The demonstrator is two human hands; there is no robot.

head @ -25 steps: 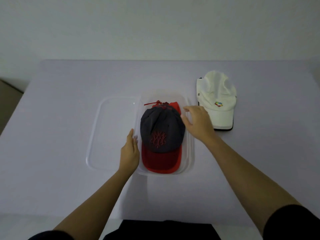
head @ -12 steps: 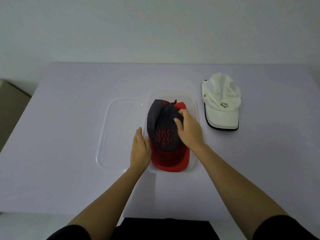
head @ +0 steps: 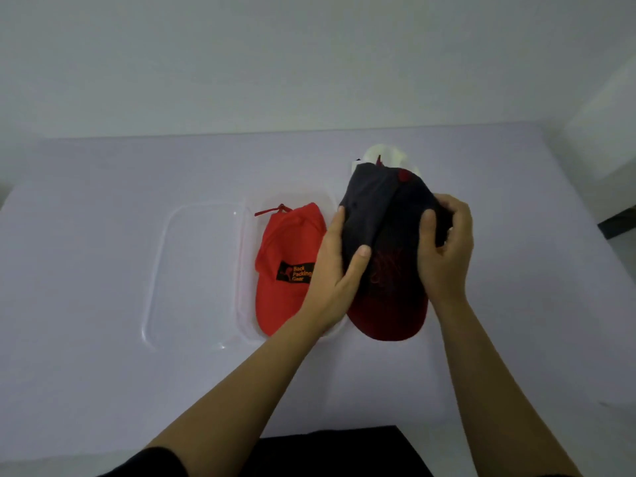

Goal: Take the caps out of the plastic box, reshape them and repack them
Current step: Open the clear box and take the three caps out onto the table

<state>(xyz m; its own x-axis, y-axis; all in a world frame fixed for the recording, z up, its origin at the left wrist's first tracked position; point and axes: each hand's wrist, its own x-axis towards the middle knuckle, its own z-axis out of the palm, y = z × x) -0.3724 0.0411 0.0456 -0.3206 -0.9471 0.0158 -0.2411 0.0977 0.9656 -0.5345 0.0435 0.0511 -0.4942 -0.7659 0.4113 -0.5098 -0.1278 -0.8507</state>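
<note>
A dark grey cap with a red brim [head: 389,235] is held up in the air, right of the clear plastic box [head: 245,270]. My left hand [head: 339,266] grips its left side and my right hand [head: 445,246] grips its right side. A red cap [head: 287,266] with a black label lies inside the box. A white cap [head: 382,156] sits on the table behind the held cap, mostly hidden by it.
The clear lid [head: 192,273] lies flat just left of the box. All of it rests on a pale lilac table [head: 103,339] whose far edge meets a plain wall. A dark edge shows at the far right.
The grey cap has been lifted out of the box and carried to the right, now held by both hands. The red cap beneath it has come into view.
</note>
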